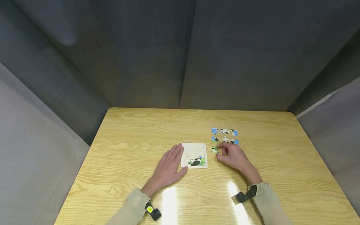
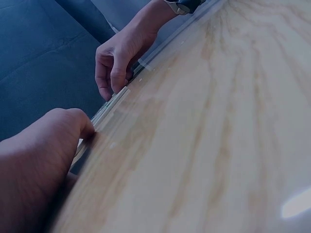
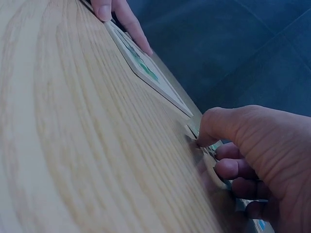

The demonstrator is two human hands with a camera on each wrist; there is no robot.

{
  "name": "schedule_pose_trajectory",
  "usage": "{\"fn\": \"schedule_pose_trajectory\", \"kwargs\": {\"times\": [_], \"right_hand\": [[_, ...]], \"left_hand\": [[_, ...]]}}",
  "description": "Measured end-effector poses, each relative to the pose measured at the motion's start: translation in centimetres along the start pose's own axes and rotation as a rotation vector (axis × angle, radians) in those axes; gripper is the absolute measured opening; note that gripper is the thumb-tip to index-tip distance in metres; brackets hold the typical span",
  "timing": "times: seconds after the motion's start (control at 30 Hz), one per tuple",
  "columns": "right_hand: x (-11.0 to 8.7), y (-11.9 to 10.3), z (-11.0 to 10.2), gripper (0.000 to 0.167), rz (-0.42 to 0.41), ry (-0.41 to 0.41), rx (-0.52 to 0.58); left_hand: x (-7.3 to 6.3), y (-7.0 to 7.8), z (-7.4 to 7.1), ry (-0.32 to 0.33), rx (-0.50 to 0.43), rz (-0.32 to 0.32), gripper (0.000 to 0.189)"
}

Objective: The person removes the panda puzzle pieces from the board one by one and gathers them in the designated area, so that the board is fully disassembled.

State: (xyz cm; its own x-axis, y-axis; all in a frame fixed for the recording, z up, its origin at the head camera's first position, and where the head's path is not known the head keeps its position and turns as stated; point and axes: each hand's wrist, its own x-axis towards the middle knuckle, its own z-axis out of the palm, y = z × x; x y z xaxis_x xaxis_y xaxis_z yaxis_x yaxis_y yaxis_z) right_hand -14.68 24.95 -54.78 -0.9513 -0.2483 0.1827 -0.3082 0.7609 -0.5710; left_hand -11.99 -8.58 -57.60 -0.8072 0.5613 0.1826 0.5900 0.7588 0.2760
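A square puzzle tray point(image 1: 194, 150) lies on the table, its pale bottom bare except for panda-and-green pieces point(image 1: 197, 161) along the lower right. My left hand point(image 1: 170, 165) rests at the tray's left edge with fingers extended and the thumb by its lower left corner. To the right of the tray, my right hand point(image 1: 232, 156) has its thumb and index finger curled at the edges of a green puzzle piece point(image 1: 214, 150), pinching it at the table surface. In the right wrist view the thumb point(image 3: 209, 128) partly hides that piece.
Behind my right hand, more puzzle pieces point(image 1: 224, 132) with pandas and blue parts lie in two rows; the hand covers some of the area next to them. The wooden table point(image 1: 140, 131) ends at a dark curtain point(image 1: 146, 62) at the back. Grey panels stand at both sides.
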Motion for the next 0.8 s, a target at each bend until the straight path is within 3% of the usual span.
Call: {"fn": "schedule_pose_trajectory", "kwargs": {"times": [0.47, 0.8], "right_hand": [[-0.6, -1.0, 0.1, 0.030, -0.111, 0.054, 0.088], [-0.6, -4.8, 1.7, 0.027, -0.209, -0.074, 0.155]], "left_hand": [[-0.1, -0.2, 0.0, 0.023, 0.008, 0.012, 0.085], [0.2, 0.0, -0.1, 0.007, 0.005, 0.000, 0.085]]}}
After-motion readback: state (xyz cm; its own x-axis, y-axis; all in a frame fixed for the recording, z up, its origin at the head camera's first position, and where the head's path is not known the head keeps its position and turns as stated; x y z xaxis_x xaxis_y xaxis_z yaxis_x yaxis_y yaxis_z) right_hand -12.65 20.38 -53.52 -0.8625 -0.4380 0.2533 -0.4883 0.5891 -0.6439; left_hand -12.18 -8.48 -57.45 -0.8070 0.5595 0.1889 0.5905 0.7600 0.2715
